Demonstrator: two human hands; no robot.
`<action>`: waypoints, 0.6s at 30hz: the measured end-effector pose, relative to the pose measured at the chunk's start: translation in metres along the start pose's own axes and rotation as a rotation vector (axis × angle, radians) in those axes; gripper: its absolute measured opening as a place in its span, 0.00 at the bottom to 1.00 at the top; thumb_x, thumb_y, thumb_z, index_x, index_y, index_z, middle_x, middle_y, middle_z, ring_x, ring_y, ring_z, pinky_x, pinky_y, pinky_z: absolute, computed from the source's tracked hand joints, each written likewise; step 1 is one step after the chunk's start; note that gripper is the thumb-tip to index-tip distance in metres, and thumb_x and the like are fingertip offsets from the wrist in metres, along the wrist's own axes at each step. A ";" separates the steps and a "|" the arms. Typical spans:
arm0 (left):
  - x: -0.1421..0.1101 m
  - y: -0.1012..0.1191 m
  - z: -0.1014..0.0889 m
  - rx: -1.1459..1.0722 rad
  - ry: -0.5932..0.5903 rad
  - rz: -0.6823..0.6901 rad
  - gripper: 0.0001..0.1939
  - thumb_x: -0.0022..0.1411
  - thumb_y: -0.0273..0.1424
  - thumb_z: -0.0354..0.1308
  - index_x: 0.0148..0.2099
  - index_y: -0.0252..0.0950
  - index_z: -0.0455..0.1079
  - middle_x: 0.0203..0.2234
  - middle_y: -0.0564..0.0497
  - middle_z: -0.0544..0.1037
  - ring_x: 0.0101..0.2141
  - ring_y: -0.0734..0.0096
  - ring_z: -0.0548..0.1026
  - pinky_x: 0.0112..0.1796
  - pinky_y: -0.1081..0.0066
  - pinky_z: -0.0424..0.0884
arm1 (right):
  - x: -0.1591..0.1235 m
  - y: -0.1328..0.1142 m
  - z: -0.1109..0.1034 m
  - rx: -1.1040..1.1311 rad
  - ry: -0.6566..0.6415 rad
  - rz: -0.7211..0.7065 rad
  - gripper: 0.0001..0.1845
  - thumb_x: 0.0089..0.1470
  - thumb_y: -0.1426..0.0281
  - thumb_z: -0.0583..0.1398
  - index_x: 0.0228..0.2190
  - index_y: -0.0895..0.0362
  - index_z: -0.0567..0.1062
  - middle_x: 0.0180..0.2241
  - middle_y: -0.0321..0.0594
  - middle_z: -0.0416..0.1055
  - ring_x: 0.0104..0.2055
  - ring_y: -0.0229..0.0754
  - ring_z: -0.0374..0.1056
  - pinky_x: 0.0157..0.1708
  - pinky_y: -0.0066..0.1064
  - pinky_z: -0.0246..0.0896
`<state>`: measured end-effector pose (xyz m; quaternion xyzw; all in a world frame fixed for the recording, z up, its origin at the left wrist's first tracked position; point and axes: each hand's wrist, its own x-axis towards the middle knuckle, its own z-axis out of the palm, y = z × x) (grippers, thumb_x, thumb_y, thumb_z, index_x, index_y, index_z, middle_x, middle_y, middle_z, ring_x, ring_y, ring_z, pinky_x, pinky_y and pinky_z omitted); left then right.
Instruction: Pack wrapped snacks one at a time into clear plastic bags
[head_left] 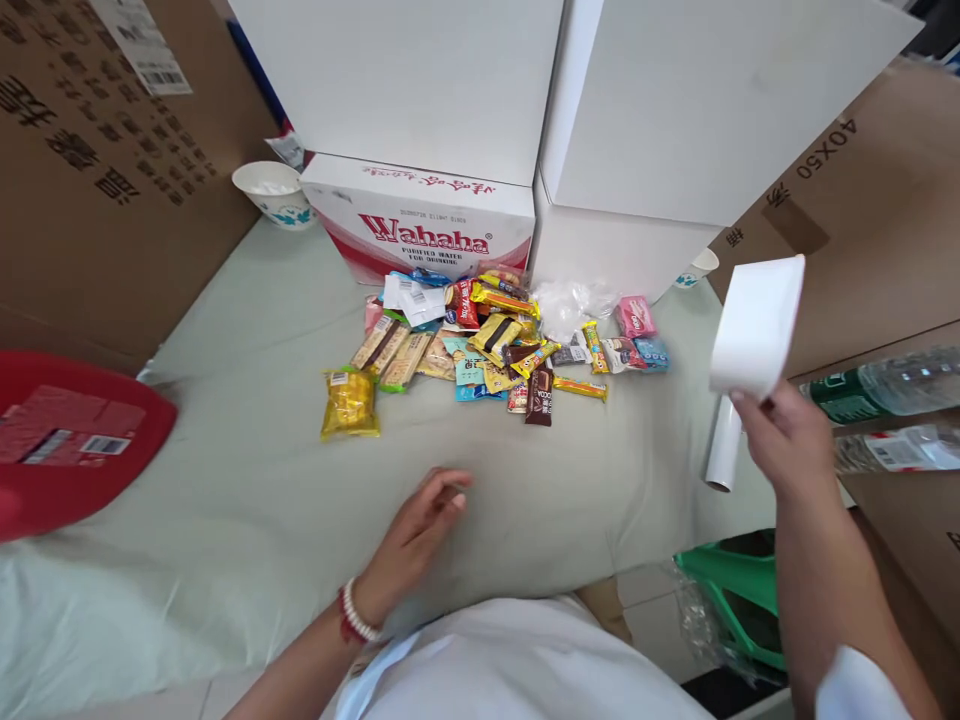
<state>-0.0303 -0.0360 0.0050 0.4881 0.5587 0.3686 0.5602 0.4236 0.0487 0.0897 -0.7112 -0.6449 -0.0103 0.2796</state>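
On the right, my right hand [784,435] is closed on the lower edge of a white paper pad [754,320], which is raised above the cloth and curves at one side. Just below it lies a white roll [724,445] with a dark open end. My left hand [412,535] hovers near the front of the cloth, fingers loosely bent and apart, with nothing in it. Beyond it is a pile of wrapped snacks [495,340]. A yellow snack packet [350,403] lies at the pile's left, and a pink packet [636,316] at its right.
A Wahaba-marked carton [427,235] and white boxes [637,120] stand behind the snacks. Paper cups [276,195] flank them. Brown cartons [97,200] rise at both sides. A red item [75,440] is at left; plastic bottles [885,390] and a green basket [739,600] are at right.
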 end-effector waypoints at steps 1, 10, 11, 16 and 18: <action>-0.007 -0.004 -0.011 0.109 0.076 0.046 0.13 0.62 0.46 0.61 0.45 0.48 0.77 0.40 0.47 0.78 0.40 0.57 0.76 0.43 0.60 0.73 | 0.029 0.013 0.007 -0.101 -0.040 0.008 0.15 0.62 0.59 0.59 0.39 0.58 0.78 0.27 0.41 0.70 0.30 0.44 0.65 0.33 0.37 0.61; -0.062 -0.069 -0.094 0.911 0.546 0.140 0.22 0.68 0.45 0.47 0.55 0.43 0.72 0.54 0.37 0.76 0.53 0.39 0.75 0.53 0.43 0.70 | 0.141 0.046 0.092 -0.365 -0.270 0.089 0.16 0.53 0.77 0.59 0.43 0.68 0.78 0.38 0.54 0.73 0.41 0.50 0.66 0.41 0.41 0.54; -0.064 -0.073 -0.099 0.984 0.539 0.137 0.25 0.68 0.45 0.46 0.61 0.42 0.70 0.58 0.35 0.74 0.55 0.37 0.74 0.53 0.41 0.69 | 0.143 0.039 0.096 -0.349 -0.241 0.058 0.18 0.52 0.77 0.60 0.45 0.69 0.78 0.41 0.55 0.73 0.42 0.50 0.65 0.42 0.41 0.55; -0.064 -0.077 -0.103 1.201 0.475 0.210 0.34 0.70 0.41 0.43 0.76 0.42 0.48 0.65 0.32 0.68 0.60 0.34 0.71 0.60 0.38 0.62 | 0.166 -0.014 0.127 -0.214 -0.108 -0.114 0.18 0.59 0.73 0.56 0.47 0.64 0.78 0.45 0.52 0.73 0.45 0.49 0.66 0.45 0.40 0.56; -0.061 -0.075 -0.101 1.228 0.454 0.241 0.35 0.71 0.39 0.42 0.76 0.40 0.45 0.64 0.30 0.68 0.59 0.33 0.71 0.60 0.38 0.60 | 0.179 -0.038 0.146 -0.160 -0.111 -0.111 0.17 0.62 0.68 0.55 0.45 0.63 0.79 0.41 0.50 0.75 0.41 0.47 0.67 0.43 0.39 0.56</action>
